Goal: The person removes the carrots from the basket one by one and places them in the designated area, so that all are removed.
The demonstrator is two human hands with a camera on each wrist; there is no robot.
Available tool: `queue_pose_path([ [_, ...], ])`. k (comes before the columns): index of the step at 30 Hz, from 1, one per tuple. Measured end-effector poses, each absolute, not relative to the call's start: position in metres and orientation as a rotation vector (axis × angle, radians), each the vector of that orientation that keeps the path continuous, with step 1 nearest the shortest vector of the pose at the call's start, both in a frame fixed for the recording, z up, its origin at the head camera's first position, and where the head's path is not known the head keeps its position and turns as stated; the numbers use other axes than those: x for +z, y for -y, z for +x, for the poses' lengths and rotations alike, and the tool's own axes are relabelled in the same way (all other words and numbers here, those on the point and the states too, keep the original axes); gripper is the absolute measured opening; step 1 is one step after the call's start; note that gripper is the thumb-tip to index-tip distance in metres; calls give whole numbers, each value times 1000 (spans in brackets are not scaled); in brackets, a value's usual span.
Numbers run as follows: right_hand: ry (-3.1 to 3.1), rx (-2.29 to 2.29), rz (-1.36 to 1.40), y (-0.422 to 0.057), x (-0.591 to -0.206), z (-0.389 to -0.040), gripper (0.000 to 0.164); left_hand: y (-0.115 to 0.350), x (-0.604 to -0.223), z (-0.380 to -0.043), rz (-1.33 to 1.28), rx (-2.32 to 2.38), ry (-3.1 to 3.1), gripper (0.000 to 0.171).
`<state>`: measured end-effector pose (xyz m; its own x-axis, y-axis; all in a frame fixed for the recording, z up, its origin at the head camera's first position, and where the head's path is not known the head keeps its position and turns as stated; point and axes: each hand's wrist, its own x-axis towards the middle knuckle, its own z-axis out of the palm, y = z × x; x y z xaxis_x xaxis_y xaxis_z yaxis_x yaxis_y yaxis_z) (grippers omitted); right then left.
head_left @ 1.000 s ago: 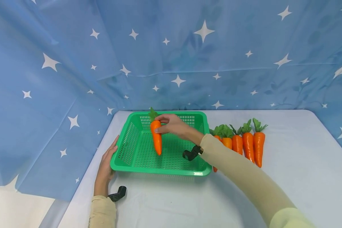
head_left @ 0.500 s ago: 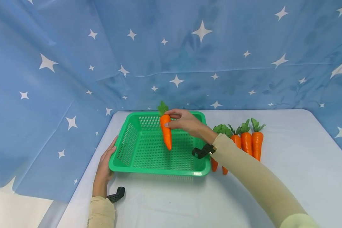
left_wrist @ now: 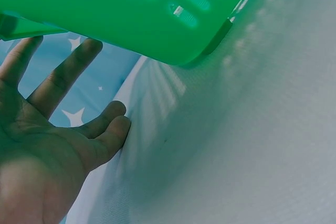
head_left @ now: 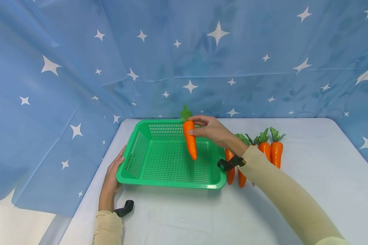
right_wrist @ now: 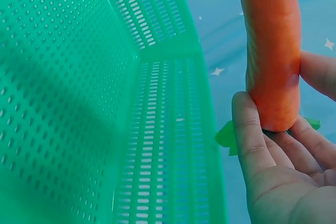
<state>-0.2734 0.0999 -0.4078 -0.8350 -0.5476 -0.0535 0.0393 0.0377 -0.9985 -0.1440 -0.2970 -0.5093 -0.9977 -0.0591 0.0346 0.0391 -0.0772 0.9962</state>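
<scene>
My right hand (head_left: 213,131) pinches an orange carrot (head_left: 191,144) near its leafy top, thumb on one side and fingers on the other. The carrot hangs tip down over the right half of a green perforated basket (head_left: 168,160), its leaves rising above the far rim. Up close in the right wrist view, the fingers grip the carrot (right_wrist: 273,45) around its thick end, beside the basket wall (right_wrist: 210,129). At the basket's left side rests my left hand (head_left: 112,173). Its fingers (left_wrist: 63,77) reach out spread, with fingertips right at the rim in the left wrist view.
Several more carrots (head_left: 276,154) lie in a row right of the basket, partly covered by the right forearm (head_left: 279,190). They lie on a white-covered table (head_left: 319,160). Behind it hangs a blue cloth (head_left: 248,51) with white stars.
My right hand has carried the carrot rightward and slightly up, from left of the basket's middle to its right half. The left hand stays at the basket's left side.
</scene>
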Motion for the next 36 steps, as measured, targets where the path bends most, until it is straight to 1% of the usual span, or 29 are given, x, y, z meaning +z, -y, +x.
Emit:
queue_pose_path([
  [6, -1931, -1839, -494, -116, -410, -272, 66, 297, -509, -143, 23, -2272, 2070, 54],
  [21, -2001, -1803, -460, -154, -416, -264, 70, 296, -510, -145, 22, -2293, 2063, 56],
  [36, -1969, -1887, -373, -192, -418, -254, 74, 296, -509, -144, -8, -2291, 2061, 56],
])
